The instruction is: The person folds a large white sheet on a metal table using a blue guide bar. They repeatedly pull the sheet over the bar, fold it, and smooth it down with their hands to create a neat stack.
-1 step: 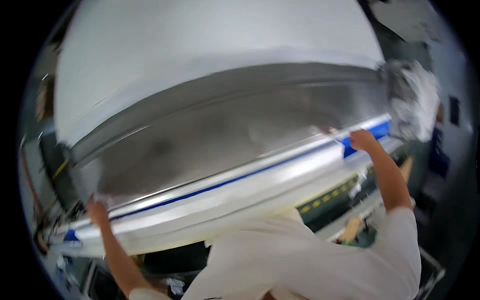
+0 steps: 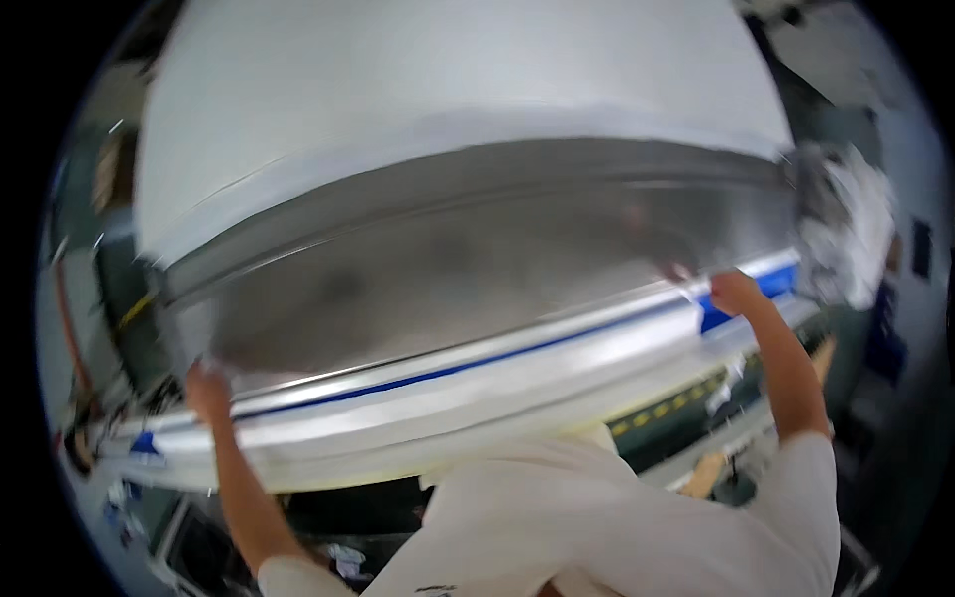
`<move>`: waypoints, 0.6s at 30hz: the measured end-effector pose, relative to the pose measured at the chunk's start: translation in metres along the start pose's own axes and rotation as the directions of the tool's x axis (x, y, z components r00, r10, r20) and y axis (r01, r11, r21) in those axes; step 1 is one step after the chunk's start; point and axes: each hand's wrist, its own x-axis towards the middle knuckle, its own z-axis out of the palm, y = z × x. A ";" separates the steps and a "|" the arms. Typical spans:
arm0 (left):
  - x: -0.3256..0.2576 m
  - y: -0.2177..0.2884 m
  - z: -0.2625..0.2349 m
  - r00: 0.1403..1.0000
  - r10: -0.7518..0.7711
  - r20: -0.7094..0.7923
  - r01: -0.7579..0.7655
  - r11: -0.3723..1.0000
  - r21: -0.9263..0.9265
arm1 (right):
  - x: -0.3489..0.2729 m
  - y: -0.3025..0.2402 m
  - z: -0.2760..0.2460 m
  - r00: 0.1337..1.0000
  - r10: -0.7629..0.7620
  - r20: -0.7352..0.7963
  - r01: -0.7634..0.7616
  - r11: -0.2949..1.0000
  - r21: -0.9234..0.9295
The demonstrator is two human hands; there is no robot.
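A wide, shiny grey sheet stretches across the middle, its surface mirroring my hands faintly. My left hand is closed at the sheet's near left corner; blur softens its fingers. Toward the other end of the same near edge, my right hand is closed in a fist-like grip, its fingertips hidden. Just below the edge runs a long pale bar with a thin blue strip. A broader blue piece lies beside my right hand. Nearer to me a white, glossy covering follows the bar.
Beyond the grey sheet rises a large white surface. Crumpled whitish plastic hangs at the right end. Below the bar at right shows a yellow-dashed dark strip. A brown box stands at the far left.
The whole view has shifted slightly, with the scene a little farther right and mostly lower. My left hand sits somewhat higher along the sheet's corner; both hands stay closed.
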 end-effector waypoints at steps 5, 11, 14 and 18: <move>0.054 0.076 -0.004 0.907 0.137 -0.398 -0.217 0.962 -0.165 | 0.041 -0.162 -0.162 0.940 -0.161 -0.302 0.238 0.942 0.238; 0.077 0.098 0.006 0.882 0.044 -0.470 -0.215 0.924 -0.317 | 0.080 -0.402 -0.331 0.682 -0.488 -0.544 0.626 0.775 0.088; 0.079 0.105 0.012 0.862 0.001 -0.508 -0.250 0.871 -0.423 | 0.106 -0.502 -0.393 0.475 -0.595 -0.648 0.775 0.631 -0.011; 0.084 0.107 0.015 0.867 0.003 -0.498 -0.277 0.834 -0.477 | 0.147 -0.609 -0.455 0.379 -0.570 -0.729 0.876 0.475 0.084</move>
